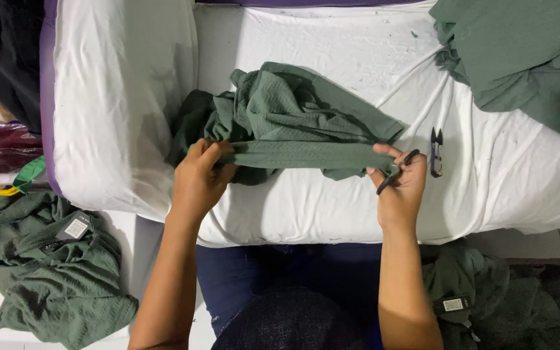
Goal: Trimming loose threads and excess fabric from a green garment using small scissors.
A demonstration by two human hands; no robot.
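Note:
A crumpled dark green garment (293,113) lies on a white-sheeted table (332,207). A flat band of it is stretched taut between my two hands. My left hand (199,178) pinches the band's left end. My right hand (400,185) pinches the right end and also holds a small black thread snipper (393,174) in its fingers, its blades pointing down-left.
A second pair of dark snips (436,152) lies on the sheet just right of my right hand. Green garments lie piled at the top right (520,58), on the floor at left (46,266) and at lower right (487,291). Dark bags (1,142) sit at far left.

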